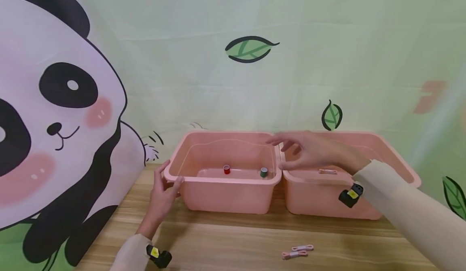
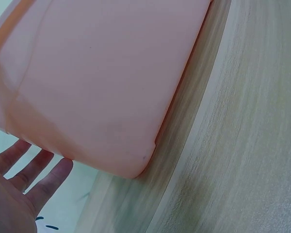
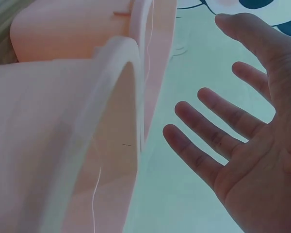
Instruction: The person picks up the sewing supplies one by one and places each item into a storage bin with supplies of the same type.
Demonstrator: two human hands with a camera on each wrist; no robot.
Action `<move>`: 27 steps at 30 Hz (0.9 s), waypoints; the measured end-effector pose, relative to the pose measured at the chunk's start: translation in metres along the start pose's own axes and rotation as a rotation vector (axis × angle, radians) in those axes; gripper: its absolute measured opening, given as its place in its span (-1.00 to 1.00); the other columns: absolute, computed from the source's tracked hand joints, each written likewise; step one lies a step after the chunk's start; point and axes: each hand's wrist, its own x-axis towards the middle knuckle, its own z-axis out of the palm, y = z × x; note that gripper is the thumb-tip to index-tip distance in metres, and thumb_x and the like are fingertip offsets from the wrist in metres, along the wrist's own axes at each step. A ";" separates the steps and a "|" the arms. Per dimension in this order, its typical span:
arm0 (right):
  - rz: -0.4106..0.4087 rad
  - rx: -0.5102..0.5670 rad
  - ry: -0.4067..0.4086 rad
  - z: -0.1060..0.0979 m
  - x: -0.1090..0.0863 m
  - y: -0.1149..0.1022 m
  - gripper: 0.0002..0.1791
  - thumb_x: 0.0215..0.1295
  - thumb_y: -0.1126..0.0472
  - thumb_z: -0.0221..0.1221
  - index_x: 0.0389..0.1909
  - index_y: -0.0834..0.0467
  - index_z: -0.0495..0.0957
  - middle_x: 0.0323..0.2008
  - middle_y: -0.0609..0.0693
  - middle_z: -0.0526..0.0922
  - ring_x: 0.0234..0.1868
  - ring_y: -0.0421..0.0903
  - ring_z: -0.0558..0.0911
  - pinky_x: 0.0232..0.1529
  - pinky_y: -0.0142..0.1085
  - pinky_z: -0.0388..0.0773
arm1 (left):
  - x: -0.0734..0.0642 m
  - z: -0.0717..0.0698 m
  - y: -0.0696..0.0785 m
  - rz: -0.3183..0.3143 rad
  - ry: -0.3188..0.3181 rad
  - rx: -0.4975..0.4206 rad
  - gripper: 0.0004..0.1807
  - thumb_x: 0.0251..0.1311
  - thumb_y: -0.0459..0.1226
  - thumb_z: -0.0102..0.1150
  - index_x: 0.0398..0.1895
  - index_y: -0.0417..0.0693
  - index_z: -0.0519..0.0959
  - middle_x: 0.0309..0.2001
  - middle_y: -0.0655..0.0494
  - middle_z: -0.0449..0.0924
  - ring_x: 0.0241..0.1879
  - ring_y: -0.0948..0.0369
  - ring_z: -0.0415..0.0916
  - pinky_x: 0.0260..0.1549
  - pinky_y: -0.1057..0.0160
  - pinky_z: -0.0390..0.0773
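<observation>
My left hand [image 1: 162, 193] holds the front left corner of the left pink bin [image 1: 229, 196], its thumb over the rim and its fingers against the side wall. Inside that bin, a small red spool-like cylinder [image 1: 227, 169] stands near the middle and a green one [image 1: 263, 172] near the right wall. Over the adjoining rims of the two bins hovers my right hand [image 1: 309, 149], palm bare and fingers spread in the right wrist view. Below it, the right pink bin [image 1: 335, 200] contains a small bundled pinkish cord [image 1: 328, 171], partly hidden by the front rim.
Two small bundled cords, one pink [image 1: 295, 255] and one paler [image 1: 303, 248], lie on the wooden table [image 1: 225, 240] in front of the bins. Behind stands a pale green backdrop [image 1: 174, 60] with a panda and leaves printed on it.
</observation>
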 end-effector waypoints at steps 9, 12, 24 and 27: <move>-0.154 -0.159 0.094 0.006 -0.029 -0.008 -0.52 0.32 -0.01 0.29 0.20 -0.50 0.46 -0.02 -0.44 0.57 -0.08 -0.33 0.62 -0.08 -0.33 0.65 | -0.001 0.001 0.001 -0.003 -0.004 -0.005 -0.22 0.47 -0.01 0.17 0.61 0.34 -0.02 0.50 -0.11 0.26 0.13 -0.09 0.45 -0.11 0.13 0.75; -0.176 -0.258 0.132 0.009 -0.037 -0.011 -0.68 0.30 0.03 0.24 -0.05 -0.50 0.50 -0.25 -0.46 0.52 -0.27 -0.39 0.55 -0.27 -0.40 0.57 | 0.000 0.001 0.000 -0.002 -0.003 -0.002 -0.21 0.46 0.01 0.17 0.61 0.34 -0.02 0.50 -0.11 0.26 0.12 -0.08 0.45 -0.12 0.14 0.75; -0.248 0.018 0.077 0.040 -0.063 -0.006 -0.42 0.23 0.18 0.44 0.28 -0.04 0.55 0.10 -0.24 0.65 0.01 -0.20 0.65 -0.05 -0.19 0.72 | -0.002 0.001 0.002 -0.008 -0.017 -0.015 -0.19 0.46 0.01 0.17 0.61 0.39 -0.05 0.53 -0.07 0.21 0.16 -0.09 0.43 -0.10 0.15 0.74; -0.257 0.016 0.069 0.048 -0.071 -0.002 -0.41 0.23 0.18 0.45 0.28 -0.07 0.54 0.11 -0.21 0.64 0.00 -0.23 0.64 -0.06 -0.21 0.72 | -0.001 0.001 0.003 -0.009 -0.018 -0.011 -0.19 0.46 0.01 0.17 0.61 0.40 -0.05 0.53 -0.06 0.22 0.16 -0.08 0.43 -0.09 0.13 0.74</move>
